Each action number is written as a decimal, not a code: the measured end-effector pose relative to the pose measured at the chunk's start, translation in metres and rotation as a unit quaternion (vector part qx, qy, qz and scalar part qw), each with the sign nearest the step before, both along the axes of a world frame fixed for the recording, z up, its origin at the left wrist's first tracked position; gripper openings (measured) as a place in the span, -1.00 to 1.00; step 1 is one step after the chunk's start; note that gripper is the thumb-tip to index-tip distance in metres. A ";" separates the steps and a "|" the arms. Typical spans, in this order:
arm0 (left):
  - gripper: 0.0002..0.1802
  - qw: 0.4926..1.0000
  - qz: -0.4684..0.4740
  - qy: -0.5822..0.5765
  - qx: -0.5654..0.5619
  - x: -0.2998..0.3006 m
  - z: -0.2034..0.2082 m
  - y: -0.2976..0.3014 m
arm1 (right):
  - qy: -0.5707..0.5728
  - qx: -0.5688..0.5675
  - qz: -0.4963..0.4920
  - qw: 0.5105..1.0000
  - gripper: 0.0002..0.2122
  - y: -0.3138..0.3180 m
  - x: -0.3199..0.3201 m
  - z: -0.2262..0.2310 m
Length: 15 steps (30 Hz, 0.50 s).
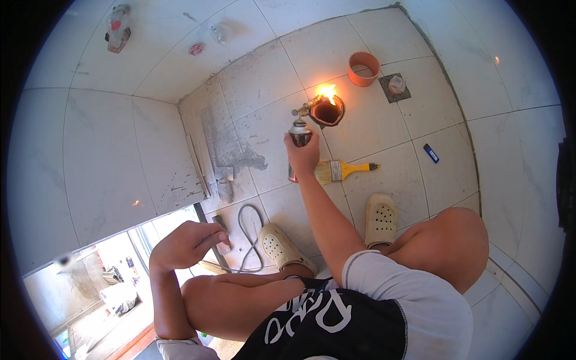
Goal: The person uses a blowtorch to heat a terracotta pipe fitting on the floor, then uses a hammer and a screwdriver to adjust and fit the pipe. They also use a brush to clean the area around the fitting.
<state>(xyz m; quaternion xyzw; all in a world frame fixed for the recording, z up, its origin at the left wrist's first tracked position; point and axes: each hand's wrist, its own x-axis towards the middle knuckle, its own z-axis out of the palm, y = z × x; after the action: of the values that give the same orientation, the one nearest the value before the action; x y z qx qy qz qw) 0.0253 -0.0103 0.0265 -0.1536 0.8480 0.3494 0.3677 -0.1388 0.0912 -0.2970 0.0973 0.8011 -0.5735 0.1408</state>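
Note:
My right hand (305, 155) is wrapped round a gas torch (299, 133), a canister with a brass burner head. The burner points at a short brown pipe opening (327, 112) with a dark inside and uneven rim. Bright flame (327, 93) burns at the rim's far side. Just below this hand lies a wide paintbrush (351, 170) with a yellow handle, its bristles partly behind my wrist. My left hand (191, 243) hovers by my left knee, fingers curled together, with nothing visible in it. An orange pipe ring (363, 69) stands beyond the opening.
A floor drain (395, 88) with a plastic-wrapped lump sits at right of the ring. A blue lighter (431, 153) lies on the tiles. At left are a trowel (224, 183) by the wall and a looped grey hose (243, 237). Plastic-covered fittings (118, 27) stick out of the wall.

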 end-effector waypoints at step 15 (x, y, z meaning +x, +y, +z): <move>-0.70 1.000 0.003 -0.012 -0.005 -0.002 0.003 0.001 | -0.097 -0.342 -0.174 0.919 -0.57 0.016 0.002 -0.017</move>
<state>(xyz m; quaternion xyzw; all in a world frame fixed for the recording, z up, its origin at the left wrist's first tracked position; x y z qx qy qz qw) 0.0236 -0.0092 0.0292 -0.1626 0.8449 0.3442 0.3757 -0.1368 0.1068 -0.3141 0.2363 0.5093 -0.8154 0.1407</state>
